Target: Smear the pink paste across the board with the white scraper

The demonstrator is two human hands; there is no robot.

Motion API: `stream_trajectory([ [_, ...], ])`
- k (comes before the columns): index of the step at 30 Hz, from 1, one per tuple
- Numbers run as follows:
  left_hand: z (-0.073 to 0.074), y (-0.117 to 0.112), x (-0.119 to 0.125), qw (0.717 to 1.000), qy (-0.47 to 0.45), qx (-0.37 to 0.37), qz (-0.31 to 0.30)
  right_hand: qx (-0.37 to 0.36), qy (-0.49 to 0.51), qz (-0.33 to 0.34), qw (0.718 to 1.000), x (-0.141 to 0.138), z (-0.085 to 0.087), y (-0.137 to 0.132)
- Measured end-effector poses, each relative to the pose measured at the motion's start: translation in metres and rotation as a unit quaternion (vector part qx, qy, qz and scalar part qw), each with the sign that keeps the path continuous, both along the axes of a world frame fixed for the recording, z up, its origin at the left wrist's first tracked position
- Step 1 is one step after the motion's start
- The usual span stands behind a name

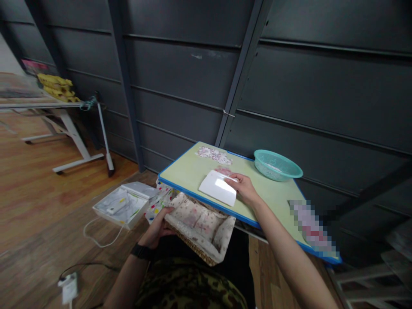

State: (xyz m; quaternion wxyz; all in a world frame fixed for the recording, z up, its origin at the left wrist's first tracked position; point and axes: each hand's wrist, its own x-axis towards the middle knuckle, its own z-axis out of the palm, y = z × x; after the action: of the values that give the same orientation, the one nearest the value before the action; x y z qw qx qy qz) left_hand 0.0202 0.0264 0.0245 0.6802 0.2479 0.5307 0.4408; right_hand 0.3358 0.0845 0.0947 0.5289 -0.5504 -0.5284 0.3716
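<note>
Head view: the right hand (pixel 243 187) pinches 1 corner of a curved white panel (pixel 217 189) over the table (pixel 273 193), though contact beneath is hard to tell. Fingers curled around its side, the left hand (pixel 157 225) holds a lined basket (pixel 195 249) below the near edge; lopsided support could tip it, and a careless sweep could scatter the scraps (pixel 214 154).

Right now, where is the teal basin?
In the head view, the teal basin sits at the back of the tabletop, right of the right hand, near the wall.
</note>
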Motion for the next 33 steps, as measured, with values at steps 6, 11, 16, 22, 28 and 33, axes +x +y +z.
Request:
stream_trajectory([
  [6, 0.003, 0.0, 0.002, 1.0, 0.002, -0.007, 0.004, 0.068, -0.045, -0.178, 0.981, 0.012, 0.002, 0.011],
  [11, 0.002, 0.001, 0.003, 1.0, 0.005, -0.004, 0.003, 0.077, -0.089, -0.137, 0.984, 0.01, -0.002, 0.013],
  [16, 0.0, 0.001, 0.002, 1.0, 0.0, -0.006, 0.004, 0.011, -0.027, -0.003, 1.0, 0.005, -0.006, 0.006],
  [22, 0.003, 0.0, 0.003, 1.0, 0.001, -0.01, 0.008, 0.053, 0.073, -0.124, 0.988, 0.02, -0.005, 0.012],
  [28, 0.001, -0.002, 0.002, 1.0, -0.004, -0.004, -0.012, 0.139, -0.107, -0.335, 0.926, 0.049, -0.001, 0.012],
  [33, -0.003, -0.001, 0.0, 1.0, -0.002, 0.003, -0.017, 0.118, -0.226, -0.336, 0.907, 0.043, 0.0, 0.004],
])
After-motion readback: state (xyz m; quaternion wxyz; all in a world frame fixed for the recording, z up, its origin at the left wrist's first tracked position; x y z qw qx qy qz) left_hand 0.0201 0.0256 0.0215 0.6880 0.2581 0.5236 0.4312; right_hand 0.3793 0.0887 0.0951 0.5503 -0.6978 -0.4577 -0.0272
